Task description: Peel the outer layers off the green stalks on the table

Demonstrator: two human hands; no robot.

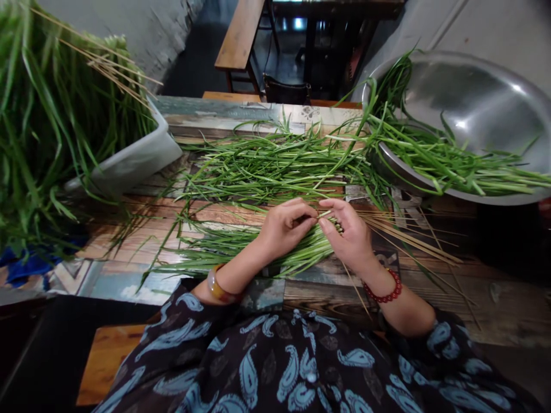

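My left hand, with an amber-coloured bangle on its wrist, pinches a thin chive stem at the fingertips. Opposite it, my right hand, wearing a red bead bracelet, curls its thumb and fingers around the pale ends of several chive stems. Beneath both hands lies a bunch of green chives, its leaves spreading to the left. Thin bamboo sticks fan out to the right of my right hand. A longer heap of chives stretches across the tabletop just beyond my hands.
A white plastic crate piled high with chives stands at the left, with several sticks on top. A large steel bowl at the right holds more chives. Past the patchwork wooden table are a bench and a dark bag.
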